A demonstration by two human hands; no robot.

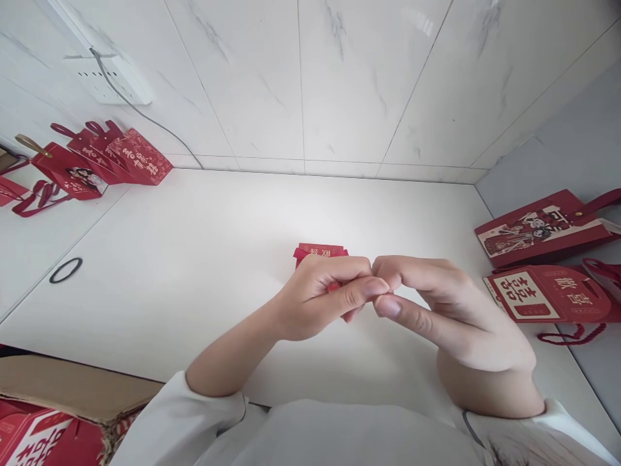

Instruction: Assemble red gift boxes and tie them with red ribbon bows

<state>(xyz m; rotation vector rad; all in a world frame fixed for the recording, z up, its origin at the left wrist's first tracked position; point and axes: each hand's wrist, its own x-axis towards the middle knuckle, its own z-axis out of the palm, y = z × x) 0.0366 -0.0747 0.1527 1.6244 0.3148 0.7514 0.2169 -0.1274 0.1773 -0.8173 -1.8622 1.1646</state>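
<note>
a small red card [321, 251] is pinched in the left hand [315, 301], thumb and curled fingers pressed together on its lower part. the right hand [453, 317] is closed too, its fingertips met with the left's; whether the card is pinched there cannot be told. the card is held just above the table [194, 272], at mid-front, probably so both hands can work one edge. finished-looking bags [101, 162] are kept aside far left, boxes [548, 259] far right.
</note>
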